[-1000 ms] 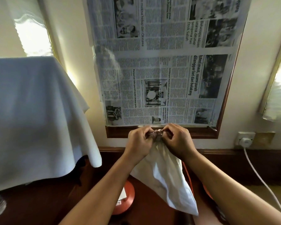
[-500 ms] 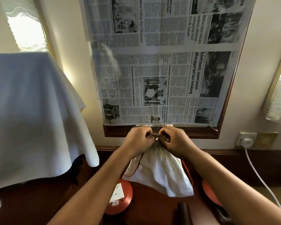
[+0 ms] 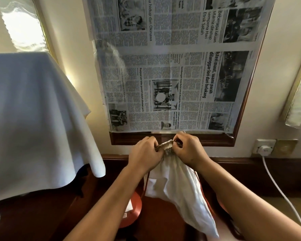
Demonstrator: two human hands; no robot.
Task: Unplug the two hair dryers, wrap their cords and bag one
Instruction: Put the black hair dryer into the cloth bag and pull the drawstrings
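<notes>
A white drawstring bag (image 3: 177, 190) hangs in front of me above a dark wooden desk (image 3: 163, 221). My left hand (image 3: 144, 153) and my right hand (image 3: 189, 150) each pinch the gathered mouth of the bag, which bunches between them. Thin red drawstrings run down both sides of the bag. A red round object (image 3: 132, 211), partly hidden by my left forearm, lies on the desk below. A white plug (image 3: 263, 150) sits in a wall socket at the right, its white cord (image 3: 281, 192) trailing down. No hair dryer is clearly visible.
A newspaper-covered framed panel (image 3: 172, 66) hangs on the wall ahead. A white cloth (image 3: 33, 119) drapes over something at the left. Another red shape (image 3: 221, 206) peeks out behind the bag at the right. A brass wall plate (image 3: 284, 147) sits beside the socket.
The gathered mouth of the bag has spread a little wider between my hands. The bag body has swung and hangs lower toward the right. The view has tilted slightly.
</notes>
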